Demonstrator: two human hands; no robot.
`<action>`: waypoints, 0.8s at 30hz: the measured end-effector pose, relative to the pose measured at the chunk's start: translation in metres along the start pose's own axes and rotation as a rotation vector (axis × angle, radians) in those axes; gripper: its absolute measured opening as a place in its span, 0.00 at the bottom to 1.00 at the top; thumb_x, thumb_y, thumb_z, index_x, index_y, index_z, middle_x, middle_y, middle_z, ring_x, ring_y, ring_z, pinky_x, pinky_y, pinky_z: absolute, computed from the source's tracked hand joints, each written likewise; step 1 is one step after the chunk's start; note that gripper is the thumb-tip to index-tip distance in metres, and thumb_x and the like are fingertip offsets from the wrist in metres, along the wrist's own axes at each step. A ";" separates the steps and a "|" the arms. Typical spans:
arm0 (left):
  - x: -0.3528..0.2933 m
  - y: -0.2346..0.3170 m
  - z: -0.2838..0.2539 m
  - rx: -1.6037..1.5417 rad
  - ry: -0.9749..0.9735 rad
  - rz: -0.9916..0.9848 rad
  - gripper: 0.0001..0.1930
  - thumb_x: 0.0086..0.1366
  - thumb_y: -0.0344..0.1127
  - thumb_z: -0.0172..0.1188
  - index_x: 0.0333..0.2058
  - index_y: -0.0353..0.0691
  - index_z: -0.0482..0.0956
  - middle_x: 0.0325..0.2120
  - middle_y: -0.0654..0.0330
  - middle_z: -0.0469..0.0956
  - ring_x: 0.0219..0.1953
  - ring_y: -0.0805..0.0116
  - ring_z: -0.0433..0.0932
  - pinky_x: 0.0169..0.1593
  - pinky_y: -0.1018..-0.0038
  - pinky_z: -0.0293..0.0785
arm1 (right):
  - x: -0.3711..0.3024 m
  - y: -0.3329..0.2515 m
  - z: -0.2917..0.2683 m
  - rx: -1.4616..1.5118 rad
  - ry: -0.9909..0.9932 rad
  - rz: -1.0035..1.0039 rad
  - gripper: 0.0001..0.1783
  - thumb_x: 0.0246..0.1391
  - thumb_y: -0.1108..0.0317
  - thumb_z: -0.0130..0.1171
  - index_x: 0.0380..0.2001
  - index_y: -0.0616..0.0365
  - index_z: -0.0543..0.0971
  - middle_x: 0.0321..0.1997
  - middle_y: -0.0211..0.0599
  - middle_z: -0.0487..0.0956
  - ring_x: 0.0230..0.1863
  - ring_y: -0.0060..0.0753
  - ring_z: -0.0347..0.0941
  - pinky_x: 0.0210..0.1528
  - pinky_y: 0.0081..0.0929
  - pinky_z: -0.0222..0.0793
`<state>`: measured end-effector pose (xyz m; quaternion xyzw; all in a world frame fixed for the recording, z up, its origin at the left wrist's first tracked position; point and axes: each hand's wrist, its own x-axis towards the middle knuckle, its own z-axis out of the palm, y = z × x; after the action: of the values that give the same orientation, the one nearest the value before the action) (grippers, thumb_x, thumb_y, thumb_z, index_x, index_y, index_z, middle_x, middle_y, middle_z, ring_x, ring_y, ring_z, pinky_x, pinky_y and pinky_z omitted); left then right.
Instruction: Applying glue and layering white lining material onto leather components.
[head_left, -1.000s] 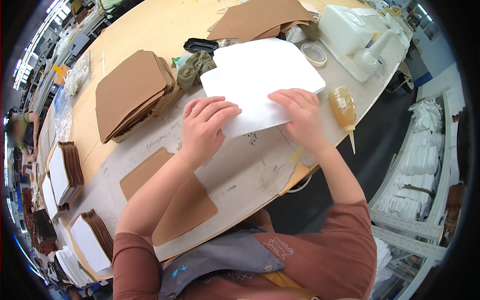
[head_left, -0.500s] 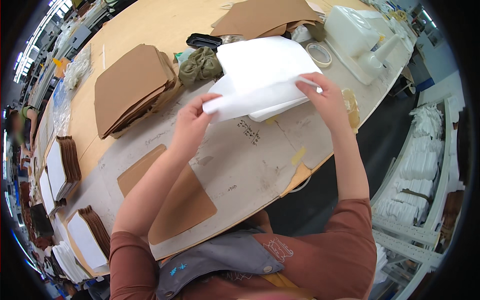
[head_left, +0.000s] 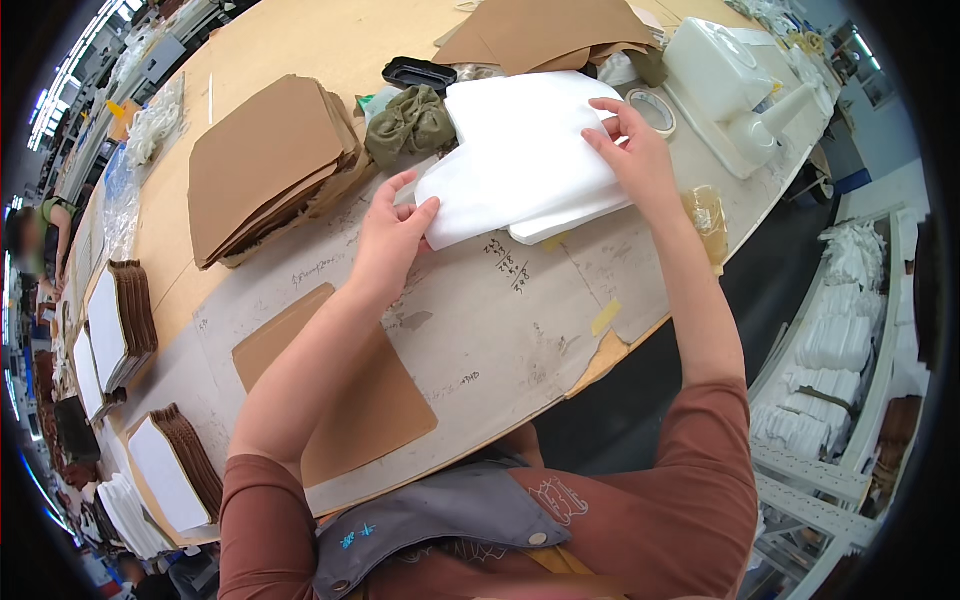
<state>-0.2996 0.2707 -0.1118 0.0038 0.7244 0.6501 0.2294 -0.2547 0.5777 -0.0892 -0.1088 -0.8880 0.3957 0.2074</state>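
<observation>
Several white sheets [head_left: 530,150] lie in a stack on the table, the top one spread flat over the others. At the stack's left edge is my left hand [head_left: 396,235], thumb and index finger apart, with the thumb touching the top sheet's rim. Over the right part of the sheets hovers or rests my right hand [head_left: 640,165], its fingers spread; whether the fingertips press on the sheet I cannot tell. A brown cut panel [head_left: 370,410] lies nearer to me, partly behind my left forearm.
Left of the sheets are a bunched olive cloth [head_left: 408,128], a black tray [head_left: 418,73] and a brown panel stack [head_left: 265,165]. To the right are a tape roll [head_left: 655,112] and a white plastic container [head_left: 720,90]. White-topped stacks [head_left: 170,475] stand far left.
The near edge of the top sheet, curled up in my hands before, now lies flat. My right hand has moved up and inward over the sheet; both hands have loosened from the edge.
</observation>
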 end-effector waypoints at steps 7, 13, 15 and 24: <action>-0.012 -0.006 -0.016 0.014 0.041 0.085 0.29 0.72 0.39 0.60 0.66 0.39 0.60 0.43 0.62 0.76 0.45 0.74 0.75 0.50 0.72 0.73 | -0.032 -0.068 0.015 -0.420 -0.015 -0.782 0.31 0.41 0.52 0.75 0.51 0.42 0.80 0.60 0.25 0.74 0.62 0.33 0.68 0.61 0.39 0.62; -0.041 -0.007 -0.023 -0.104 -0.012 0.057 0.24 0.74 0.44 0.55 0.62 0.39 0.66 0.45 0.58 0.74 0.47 0.68 0.76 0.52 0.71 0.73 | -0.045 -0.071 0.049 -0.450 -0.135 -0.853 0.17 0.42 0.60 0.74 0.39 0.43 0.83 0.53 0.20 0.77 0.58 0.29 0.70 0.56 0.36 0.64; -0.044 -0.009 -0.025 -0.241 -0.158 -0.099 0.24 0.75 0.49 0.52 0.61 0.39 0.68 0.46 0.56 0.74 0.48 0.66 0.76 0.54 0.69 0.74 | -0.043 -0.069 0.052 -0.430 -0.093 -0.862 0.14 0.43 0.62 0.73 0.36 0.44 0.84 0.50 0.20 0.79 0.54 0.29 0.73 0.54 0.35 0.64; -0.022 0.001 0.004 -0.721 -0.425 -0.304 0.46 0.71 0.73 0.31 0.66 0.34 0.64 0.60 0.50 0.72 0.60 0.58 0.74 0.61 0.61 0.73 | -0.073 -0.075 0.046 -0.248 0.026 -0.817 0.09 0.47 0.64 0.71 0.34 0.47 0.84 0.42 0.18 0.82 0.47 0.30 0.75 0.51 0.32 0.64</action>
<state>-0.2791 0.2675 -0.1035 -0.0493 0.3805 0.8048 0.4530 -0.2123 0.4713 -0.0812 0.2228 -0.8964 0.1701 0.3435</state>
